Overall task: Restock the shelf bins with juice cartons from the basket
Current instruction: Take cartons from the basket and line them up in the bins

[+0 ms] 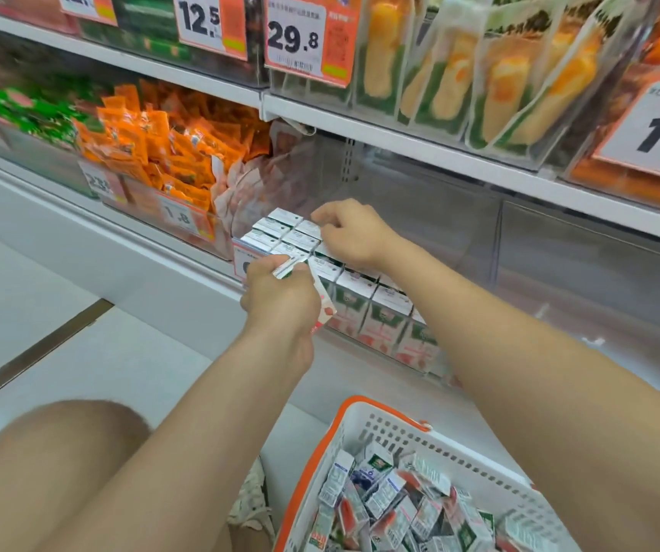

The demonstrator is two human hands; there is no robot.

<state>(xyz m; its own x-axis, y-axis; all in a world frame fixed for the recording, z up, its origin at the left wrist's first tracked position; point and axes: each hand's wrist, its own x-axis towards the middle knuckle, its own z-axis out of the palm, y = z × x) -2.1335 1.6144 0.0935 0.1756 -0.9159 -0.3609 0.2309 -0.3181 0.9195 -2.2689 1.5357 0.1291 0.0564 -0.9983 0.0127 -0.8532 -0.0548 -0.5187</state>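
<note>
A carton (pixel 289 268) is gripped in the left hand (pixel 280 302), with the fingers and thumb wrapped round its upper part; its top shows above the knuckles and its lower end juts out to the right below the hand. It is held tilted, just in front of the near-left corner of the cartons (pixel 360 308) already stood upright in rows in the clear bin (pixel 451 241). The right hand (pixel 354 233) is laid over the back rows, its fingers curled down onto the carton tops; whether anything is pinched cannot be told. More cartons (pixel 392 500) are heaped loosely in the basket (pixel 396 434) on the floor below the right forearm.
</note>
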